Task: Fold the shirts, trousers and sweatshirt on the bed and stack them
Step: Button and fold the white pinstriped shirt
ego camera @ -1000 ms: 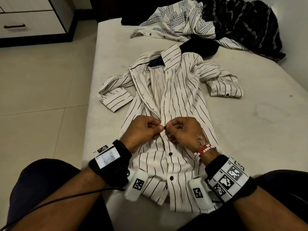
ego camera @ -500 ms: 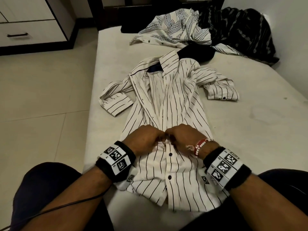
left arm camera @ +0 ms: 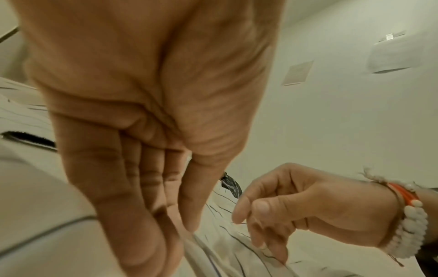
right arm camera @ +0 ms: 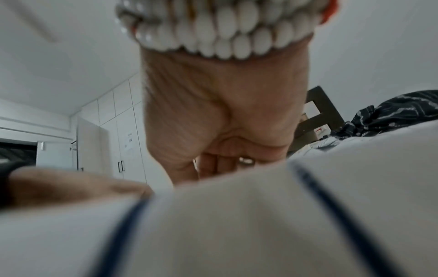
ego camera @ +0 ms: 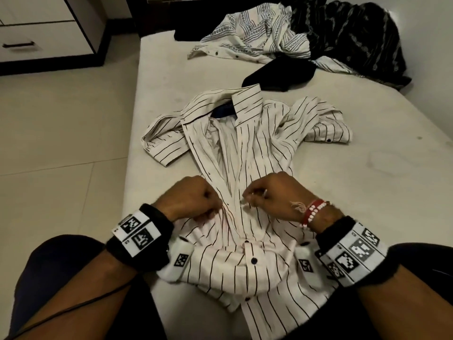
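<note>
White striped shirt (ego camera: 247, 153) (placket edges pinched), both hands, bed (ego camera: 367, 192)

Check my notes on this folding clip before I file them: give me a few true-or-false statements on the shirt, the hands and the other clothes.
1. The striped shirt lies collar away from the person. True.
2. The left hand is lifted clear of the shirt. False: it grips the front edge.
3. The right hand pinches the shirt's front edge. True.
4. The dark patterned garment is already folded. False: it lies crumpled at the bed's far end.
</note>
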